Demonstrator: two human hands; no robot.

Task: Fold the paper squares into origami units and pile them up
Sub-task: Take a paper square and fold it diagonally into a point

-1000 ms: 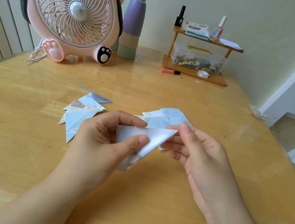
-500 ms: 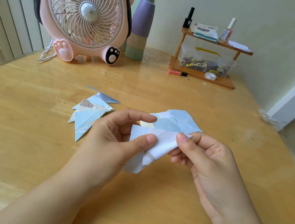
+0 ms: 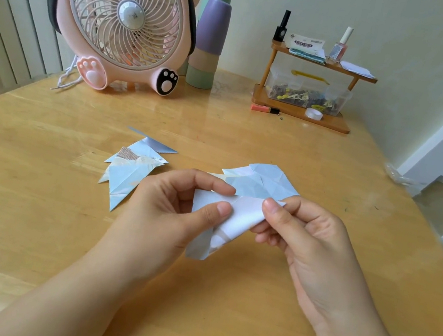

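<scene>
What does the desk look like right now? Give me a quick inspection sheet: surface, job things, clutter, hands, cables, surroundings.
Surface: wooden table, glossy.
Job things: white paper held above the table, partly folded; folded pile lying left; second paper pile behind the hands.
Clutter: pink fan, stacked cups, small shelf with bottles and a clear box, tape roll, orange marker.
Hands: left hand and right hand each pinch the paper.
Cables: white cord beside the fan.
Surroundings: pale wall, window blinds left.
</scene>
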